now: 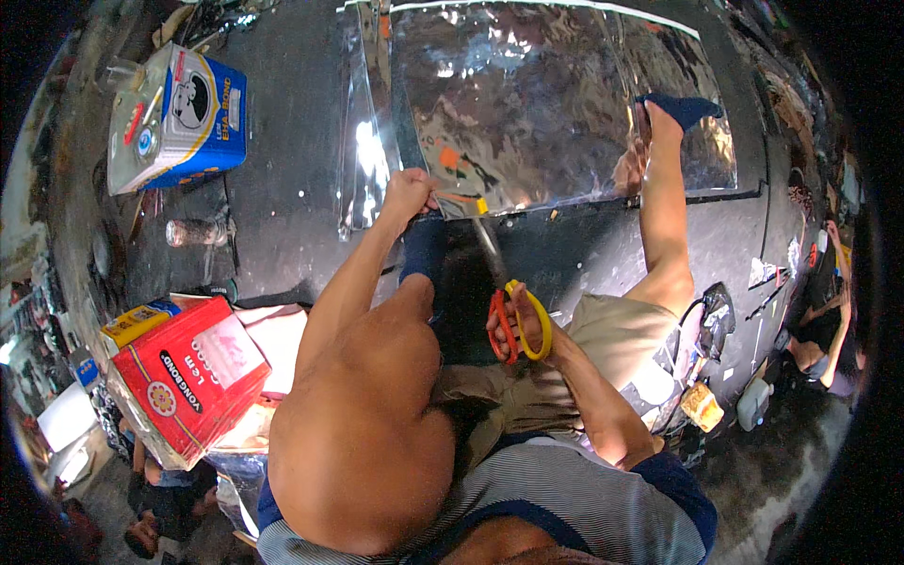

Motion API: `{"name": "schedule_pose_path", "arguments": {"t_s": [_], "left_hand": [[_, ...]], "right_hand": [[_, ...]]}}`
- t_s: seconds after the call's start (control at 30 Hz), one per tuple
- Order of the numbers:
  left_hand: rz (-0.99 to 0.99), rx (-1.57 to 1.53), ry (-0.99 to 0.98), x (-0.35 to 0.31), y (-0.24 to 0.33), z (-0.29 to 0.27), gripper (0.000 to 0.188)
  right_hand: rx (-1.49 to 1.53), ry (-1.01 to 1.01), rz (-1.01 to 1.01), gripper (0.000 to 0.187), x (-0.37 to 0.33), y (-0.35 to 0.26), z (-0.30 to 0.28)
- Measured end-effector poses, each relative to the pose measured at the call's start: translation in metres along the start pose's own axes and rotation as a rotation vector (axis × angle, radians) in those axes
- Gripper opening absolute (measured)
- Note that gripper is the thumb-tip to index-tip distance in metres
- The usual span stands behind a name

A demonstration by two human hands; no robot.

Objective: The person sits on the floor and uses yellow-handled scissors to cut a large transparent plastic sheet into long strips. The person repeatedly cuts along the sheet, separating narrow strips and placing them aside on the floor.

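Note:
A large shiny silver sheet (556, 122) lies flat on the dark floor in front of me. My left hand (410, 195) is closed at its near left corner, gripping the film there. My right hand (529, 325) has its fingers through the red and yellow handles of a pair of scissors (492, 252). Their blades point away from me, and the tip meets the near edge of the sheet, a little right of my left hand. Left of that sheet runs a narrow strip of clear, shiny film (369, 155). My right foot in a dark sock (686, 110) rests on the sheet's right part.
A blue and white metal can (202, 122) stands at the far left, with a clear bottle (198, 233) lying nearer. A red carton (188, 377) is beside my left knee. Rightward lie a black plastic bag (718, 320) and a yellowish block (702, 407). Other people sit at both edges.

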State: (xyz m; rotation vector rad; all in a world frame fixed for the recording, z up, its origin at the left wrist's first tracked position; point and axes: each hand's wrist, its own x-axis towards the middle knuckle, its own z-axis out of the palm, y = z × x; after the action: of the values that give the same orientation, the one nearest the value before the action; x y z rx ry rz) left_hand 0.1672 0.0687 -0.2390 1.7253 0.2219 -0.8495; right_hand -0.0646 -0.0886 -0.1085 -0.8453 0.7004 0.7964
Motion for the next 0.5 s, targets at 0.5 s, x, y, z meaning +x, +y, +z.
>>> {"name": "schedule_pose_path", "arguments": {"t_s": [0.5], "left_hand": [[0.011, -0.016, 0.042, 0.007, 0.006, 0.003, 0.018]], "right_hand": [[-0.127, 0.09, 0.042, 0.087, 0.05, 0.004, 0.019]]}}
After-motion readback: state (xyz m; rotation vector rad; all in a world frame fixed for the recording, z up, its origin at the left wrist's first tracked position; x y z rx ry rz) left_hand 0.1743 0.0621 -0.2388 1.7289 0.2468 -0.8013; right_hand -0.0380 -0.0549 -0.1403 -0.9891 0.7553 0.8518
